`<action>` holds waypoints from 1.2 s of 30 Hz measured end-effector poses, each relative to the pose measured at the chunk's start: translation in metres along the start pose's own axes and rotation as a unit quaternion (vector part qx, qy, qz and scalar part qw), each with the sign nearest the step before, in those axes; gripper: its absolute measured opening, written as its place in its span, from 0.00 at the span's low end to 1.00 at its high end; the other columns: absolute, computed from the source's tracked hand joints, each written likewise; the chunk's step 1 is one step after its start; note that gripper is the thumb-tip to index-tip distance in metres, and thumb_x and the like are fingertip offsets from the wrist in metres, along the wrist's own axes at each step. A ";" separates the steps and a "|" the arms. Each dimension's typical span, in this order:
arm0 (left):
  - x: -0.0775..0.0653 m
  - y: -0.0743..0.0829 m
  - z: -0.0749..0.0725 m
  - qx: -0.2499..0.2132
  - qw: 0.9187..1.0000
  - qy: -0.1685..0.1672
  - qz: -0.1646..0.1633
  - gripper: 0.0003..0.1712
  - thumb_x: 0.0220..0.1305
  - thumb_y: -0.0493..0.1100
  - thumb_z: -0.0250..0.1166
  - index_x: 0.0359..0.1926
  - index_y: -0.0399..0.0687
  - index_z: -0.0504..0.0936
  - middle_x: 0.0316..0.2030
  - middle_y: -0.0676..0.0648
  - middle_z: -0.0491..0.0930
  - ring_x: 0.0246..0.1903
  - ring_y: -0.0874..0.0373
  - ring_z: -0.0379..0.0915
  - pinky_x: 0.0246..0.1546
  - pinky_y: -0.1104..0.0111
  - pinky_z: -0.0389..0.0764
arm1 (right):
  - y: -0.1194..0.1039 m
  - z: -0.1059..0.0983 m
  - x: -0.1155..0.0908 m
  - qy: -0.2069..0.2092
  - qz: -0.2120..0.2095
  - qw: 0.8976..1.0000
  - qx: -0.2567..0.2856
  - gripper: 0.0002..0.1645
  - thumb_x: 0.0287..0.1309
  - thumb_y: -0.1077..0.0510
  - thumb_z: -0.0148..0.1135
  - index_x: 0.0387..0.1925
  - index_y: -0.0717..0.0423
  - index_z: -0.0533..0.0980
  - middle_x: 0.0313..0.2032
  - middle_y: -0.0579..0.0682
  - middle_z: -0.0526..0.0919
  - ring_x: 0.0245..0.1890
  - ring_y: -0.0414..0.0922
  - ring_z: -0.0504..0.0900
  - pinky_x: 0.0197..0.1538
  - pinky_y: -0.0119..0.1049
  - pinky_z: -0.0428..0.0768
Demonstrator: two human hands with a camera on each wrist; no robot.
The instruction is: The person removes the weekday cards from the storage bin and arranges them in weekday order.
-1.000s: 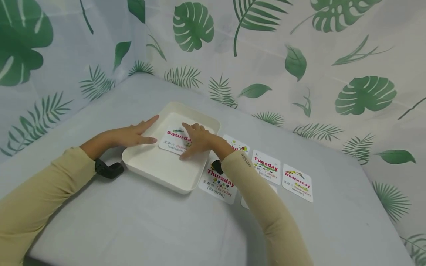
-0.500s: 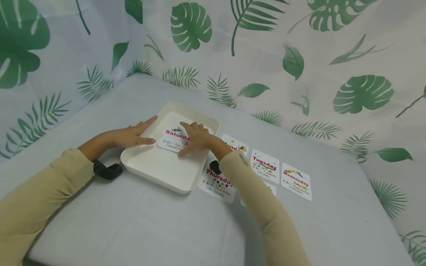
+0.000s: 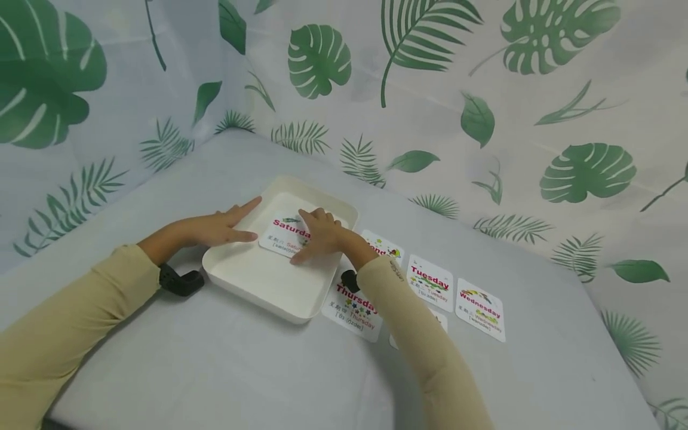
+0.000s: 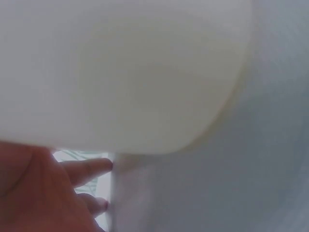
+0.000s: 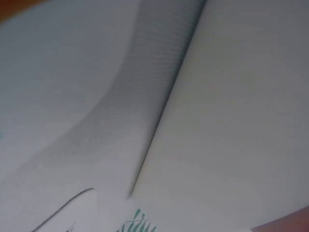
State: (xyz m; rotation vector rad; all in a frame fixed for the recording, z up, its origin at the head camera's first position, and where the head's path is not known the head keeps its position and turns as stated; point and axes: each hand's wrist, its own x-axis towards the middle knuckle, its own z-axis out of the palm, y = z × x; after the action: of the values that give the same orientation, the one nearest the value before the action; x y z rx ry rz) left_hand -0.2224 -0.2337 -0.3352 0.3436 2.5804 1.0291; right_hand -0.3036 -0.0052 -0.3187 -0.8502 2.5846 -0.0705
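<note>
A shallow white tray [image 3: 258,285] sits on the table with a "Saturday" card [image 3: 279,237] lying in it. My left hand [image 3: 219,228] is at the tray's left rim, thumb over the inside and fingers stretched along the edge. In the left wrist view, the tray wall [image 4: 159,87] fills the upper part, and fingers [image 4: 89,167] show straight below it. Over the right part of the card lies my right hand [image 3: 322,233], index finger and thumb spread apart on its face, covering some of the print. The right wrist view shows mainly the tray's pale side [image 5: 227,121].
Right of the tray lie more weekday cards: Monday [image 3: 388,246], partly covered Thursday [image 3: 352,313], Tuesday [image 3: 430,282] and Wednesday [image 3: 480,307]. Another card [image 3: 441,319] is mostly hidden under the right sleeve [image 3: 424,334]. Leaf-printed curtains [image 3: 344,77] border the table's far edges.
The head view has tilted, so everything sits slightly lower in it. Both hands keep nearly the same places at the tray and the Saturday card.
</note>
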 end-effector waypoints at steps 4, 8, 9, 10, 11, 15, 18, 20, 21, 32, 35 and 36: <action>0.001 -0.001 0.003 0.000 1.000 -0.009 -0.006 0.46 0.66 0.56 0.49 0.71 0.52 0.28 0.70 0.37 0.29 0.67 0.33 0.19 0.59 0.36 0.24 | 0.001 0.005 -0.002 0.001 0.003 1.000 0.010 0.66 0.37 0.33 0.68 0.71 0.40 0.39 0.66 0.53 0.51 0.62 0.52 0.56 0.64 0.51 0.59; 0.000 -0.002 0.008 -0.002 1.000 -0.015 -0.007 0.47 0.66 0.56 0.49 0.71 0.52 0.28 0.70 0.36 0.29 0.67 0.32 0.19 0.59 0.36 0.24 | 0.000 0.011 -0.005 0.000 0.008 1.000 0.004 0.65 0.37 0.34 0.68 0.71 0.38 0.39 0.66 0.53 0.52 0.61 0.53 0.58 0.63 0.50 0.61; 0.000 -0.002 0.009 -0.003 1.000 -0.012 -0.006 0.47 0.66 0.56 0.49 0.71 0.52 0.29 0.70 0.36 0.30 0.67 0.32 0.20 0.59 0.36 0.24 | 0.000 0.012 -0.005 0.006 0.006 1.000 0.001 0.65 0.38 0.34 0.68 0.71 0.38 0.40 0.66 0.53 0.52 0.61 0.53 0.59 0.63 0.50 0.61; -0.001 -0.002 0.009 -0.005 1.000 -0.009 -0.004 0.47 0.66 0.56 0.50 0.71 0.51 0.29 0.70 0.36 0.30 0.67 0.32 0.20 0.59 0.36 0.24 | -0.001 0.013 -0.005 0.009 0.004 1.000 0.001 0.65 0.38 0.34 0.68 0.71 0.38 0.40 0.65 0.53 0.52 0.60 0.53 0.59 0.62 0.50 0.61; -0.002 -0.003 0.010 -0.005 1.000 -0.007 -0.004 0.46 0.66 0.55 0.50 0.71 0.51 0.29 0.70 0.35 0.30 0.66 0.32 0.20 0.59 0.36 0.24 | -0.002 0.014 -0.006 0.011 0.001 1.000 0.002 0.65 0.38 0.34 0.68 0.71 0.38 0.40 0.65 0.53 0.53 0.60 0.54 0.59 0.62 0.50 0.61; -0.006 -0.005 0.011 -0.002 1.000 -0.009 -0.007 0.46 0.66 0.54 0.50 0.71 0.49 0.28 0.70 0.35 0.30 0.66 0.31 0.20 0.59 0.35 0.25 | -0.005 0.015 -0.006 -0.005 -0.012 1.000 0.005 0.65 0.37 0.33 0.68 0.71 0.37 0.39 0.65 0.53 0.52 0.59 0.54 0.59 0.61 0.49 0.62; -0.005 -0.005 0.009 -0.002 1.000 -0.005 -0.006 0.46 0.66 0.54 0.49 0.71 0.50 0.28 0.70 0.36 0.30 0.67 0.32 0.20 0.59 0.36 0.25 | -0.006 0.011 -0.007 -0.006 -0.014 1.000 0.006 0.65 0.38 0.33 0.68 0.71 0.36 0.40 0.65 0.53 0.52 0.58 0.54 0.60 0.61 0.49 0.62; -0.003 -0.003 0.006 -0.004 1.000 -0.003 -0.004 0.46 0.66 0.55 0.49 0.71 0.51 0.28 0.70 0.37 0.29 0.67 0.33 0.20 0.59 0.36 0.25 | -0.004 0.006 -0.007 -0.001 -0.012 1.000 0.008 0.64 0.39 0.34 0.68 0.71 0.36 0.40 0.66 0.53 0.51 0.59 0.54 0.59 0.61 0.49 0.62; -0.002 -0.003 0.005 -0.004 1.000 -0.002 -0.003 0.46 0.66 0.55 0.49 0.71 0.52 0.28 0.71 0.37 0.29 0.67 0.33 0.20 0.59 0.36 0.25 | -0.004 0.004 -0.007 0.002 -0.012 1.000 0.009 0.63 0.39 0.34 0.68 0.71 0.37 0.41 0.66 0.53 0.51 0.60 0.54 0.59 0.62 0.49 0.61; 0.004 0.002 -0.004 0.006 1.000 -0.008 -0.002 0.47 0.66 0.55 0.50 0.71 0.51 0.28 0.70 0.37 0.29 0.67 0.32 0.20 0.60 0.37 0.24 | -0.001 -0.005 -0.010 0.009 -0.026 1.000 -0.004 0.58 0.44 0.32 0.62 0.71 0.39 0.44 0.68 0.51 0.51 0.66 0.51 0.53 0.66 0.50 0.53; 0.003 0.002 -0.003 0.004 1.000 -0.011 0.002 0.48 0.65 0.55 0.51 0.71 0.50 0.28 0.70 0.35 0.29 0.66 0.31 0.19 0.60 0.37 0.24 | -0.003 -0.004 -0.011 0.006 -0.024 1.000 -0.002 0.56 0.46 0.32 0.61 0.71 0.39 0.44 0.68 0.52 0.51 0.65 0.51 0.53 0.66 0.50 0.53; 0.003 0.002 -0.003 0.003 1.000 -0.012 0.003 0.48 0.66 0.55 0.51 0.71 0.50 0.28 0.70 0.35 0.29 0.66 0.31 0.19 0.60 0.37 0.24 | -0.003 -0.004 -0.011 0.006 -0.022 1.000 -0.002 0.56 0.46 0.32 0.60 0.71 0.39 0.44 0.68 0.52 0.51 0.66 0.51 0.53 0.66 0.51 0.53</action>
State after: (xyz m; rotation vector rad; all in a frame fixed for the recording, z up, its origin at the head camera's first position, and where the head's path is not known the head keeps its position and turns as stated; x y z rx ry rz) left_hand -0.2262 -0.2329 -0.3325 0.3622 2.5636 1.0133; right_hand -0.2951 -0.0014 -0.3104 -0.9119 2.5782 -0.0827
